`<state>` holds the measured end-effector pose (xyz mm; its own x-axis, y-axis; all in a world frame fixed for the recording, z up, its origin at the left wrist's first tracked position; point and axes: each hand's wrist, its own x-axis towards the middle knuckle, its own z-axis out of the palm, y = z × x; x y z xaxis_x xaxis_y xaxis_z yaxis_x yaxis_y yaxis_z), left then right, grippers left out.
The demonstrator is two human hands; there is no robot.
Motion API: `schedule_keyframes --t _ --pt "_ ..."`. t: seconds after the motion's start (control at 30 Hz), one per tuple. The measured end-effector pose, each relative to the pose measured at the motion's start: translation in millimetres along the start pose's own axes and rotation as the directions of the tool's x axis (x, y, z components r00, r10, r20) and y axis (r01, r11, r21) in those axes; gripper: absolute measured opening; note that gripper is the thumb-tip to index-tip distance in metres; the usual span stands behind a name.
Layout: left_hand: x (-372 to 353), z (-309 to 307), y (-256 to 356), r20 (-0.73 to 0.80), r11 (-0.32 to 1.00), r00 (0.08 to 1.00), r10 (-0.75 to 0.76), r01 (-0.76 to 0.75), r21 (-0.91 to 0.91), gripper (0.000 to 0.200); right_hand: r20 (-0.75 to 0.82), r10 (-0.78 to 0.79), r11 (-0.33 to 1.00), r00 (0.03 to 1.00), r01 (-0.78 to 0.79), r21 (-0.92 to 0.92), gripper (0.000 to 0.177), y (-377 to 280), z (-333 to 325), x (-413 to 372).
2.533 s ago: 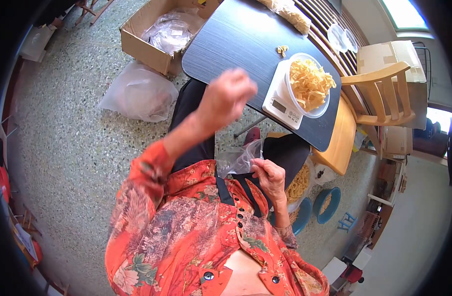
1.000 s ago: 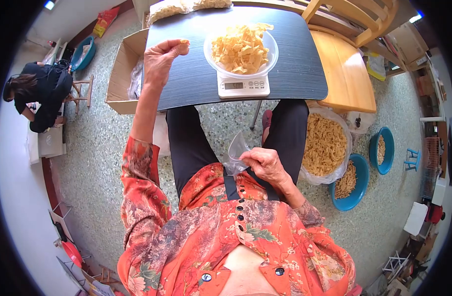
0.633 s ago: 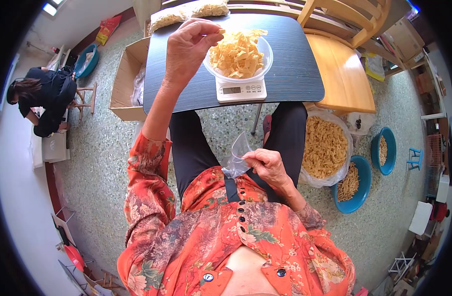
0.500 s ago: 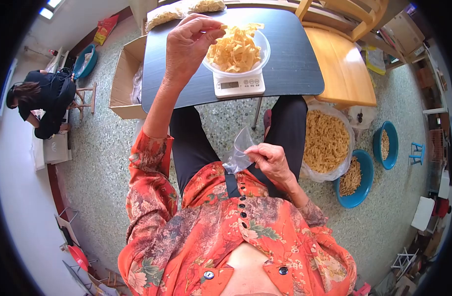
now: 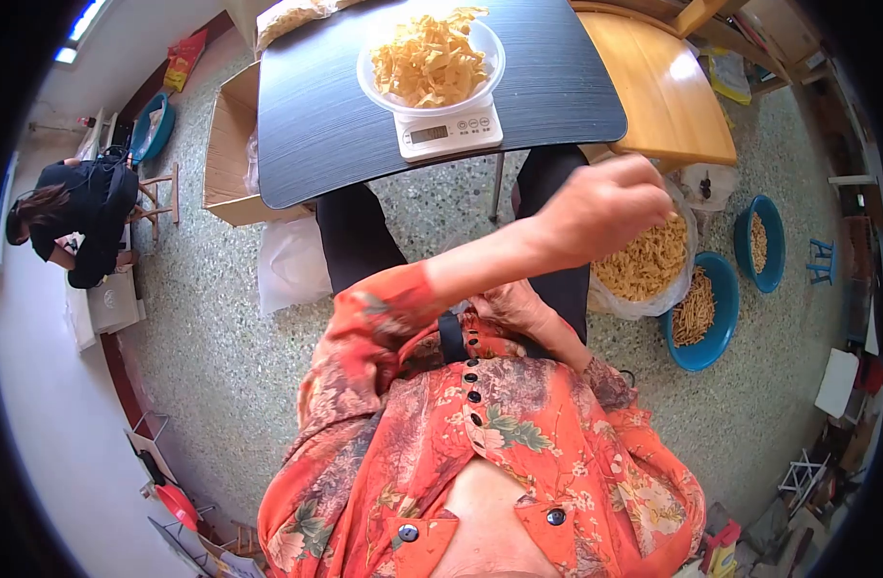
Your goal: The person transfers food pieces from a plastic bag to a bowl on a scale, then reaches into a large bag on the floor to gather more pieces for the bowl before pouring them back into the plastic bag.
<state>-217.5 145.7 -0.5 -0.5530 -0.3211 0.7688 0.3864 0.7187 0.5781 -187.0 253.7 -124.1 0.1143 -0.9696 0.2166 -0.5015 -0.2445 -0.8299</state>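
No word, brand or number can be read with certainty. The white kitchen scale point(image 5: 451, 141) has a small grey display point(image 5: 429, 134) with dark digits on it, too blurred to make out. Beside the display, on the same front panel, sit three round buttons point(image 5: 473, 124) in a row, each with tiny dark characters beneath it, too small to read. The red and yellow packet point(image 5: 184, 60) by the far left wall carries printing as well, its lettering too small and soft to decipher
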Motion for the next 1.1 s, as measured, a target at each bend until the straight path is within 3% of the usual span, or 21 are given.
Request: schedule_keyframes --t 0.07,0.17,0.23,0.27,0.3,0.33,0.43,0.5,0.53,0.67,0.73,0.9,0.97,1.03,1.07,1.1 --pt "-6 39 -11 0.120 0.996 0.993 -0.008 -0.002 0.086 0.025 -0.050 0.017 1.000 0.999 -0.016 0.023 0.028 11 8 -7" --pt "-10 45 -20 0.214 0.972 0.977 0.013 -0.062 0.226 0.017 -0.060 0.050 0.998 0.997 -0.052 -0.032 0.027 11 1 -8" --pt "-15 18 -15 0.384 0.950 0.914 -0.132 0.006 0.312 0.010 -0.083 0.071 0.997 0.994 -0.071 -0.001 0.026 12 -4 -9" --pt "-22 2 -11 0.297 0.955 0.949 -0.107 0.014 0.297 0.007 -0.102 0.091 0.996 0.991 -0.089 0.028 0.025 13 -7 -10" --pt "-29 -17 -2 0.246 0.946 0.951 -0.186 0.105 0.307 0.005 -0.164 -0.006 0.999 0.986 0.001 -0.033 0.024 13 -11 -7" --pt "-39 -37 2 0.209 0.942 0.944 -0.256 0.195 0.273 0.006 -0.101 -0.005 0.999 0.995 0.001 -0.034 0.021 19 -18 -6" --pt "-72 -100 7 0.227 0.900 0.874 -0.430 0.435 0.031 0.016 -0.197 -0.004 1.000 0.980 0.002 -0.007 0.013 -2 -37 16" --pt "-92 -129 20 0.257 0.773 0.742 -0.619 0.634 0.029 0.023 -0.200 -0.134 0.988 0.971 0.117 -0.096 0.010 -12 -51 30" --pt "-99 -138 30 0.269 0.705 0.668 -0.694 0.707 0.061 0.027 -0.197 -0.127 0.989 0.972 0.110 -0.094 0.010 -18 -54 33" --pt "-116 -144 42 0.265 0.713 0.672 -0.691 0.695 0.096 0.031 -0.145 -0.194 0.965 0.970 0.163 -0.205 0.011 -26 -59 47" --pt "-123 -140 39 0.142 0.833 0.830 -0.540 0.503 0.230 0.030 -0.143 -0.210 0.952 0.967 0.169 -0.254 0.010 -33 -57 49" --pt "-128 -142 40 0.114 0.865 0.873 -0.475 0.439 0.243 0.020 -0.214 -0.268 0.951 0.939 0.223 -0.214 0.013 -38 -51 50" --pt "-132 -145 45 0.098 0.839 0.888 -0.449 0.380 0.390 0.013 -0.227 -0.270 0.955 0.936 0.229 -0.190 0.013 -42 -54 49" --pt "-137 -149 49 0.104 0.830 0.880 -0.463 0.389 0.400 0.011 -0.041 -0.243 0.883 0.969 0.203 -0.424 0.013 -50 -65 48" --pt "-139 -151 53 0.115 0.818 0.867 -0.484 0.403 0.410 0.009 -0.042 -0.247 0.879 0.968 0.206 -0.429 0.013 -50 -71 50" --pt "-138 -151 58 0.131 0.802 0.846 -0.517 0.426 0.420 0.011 0.056 -0.242 0.855 0.969 0.240 -0.460 0.016 -48 -77 56"
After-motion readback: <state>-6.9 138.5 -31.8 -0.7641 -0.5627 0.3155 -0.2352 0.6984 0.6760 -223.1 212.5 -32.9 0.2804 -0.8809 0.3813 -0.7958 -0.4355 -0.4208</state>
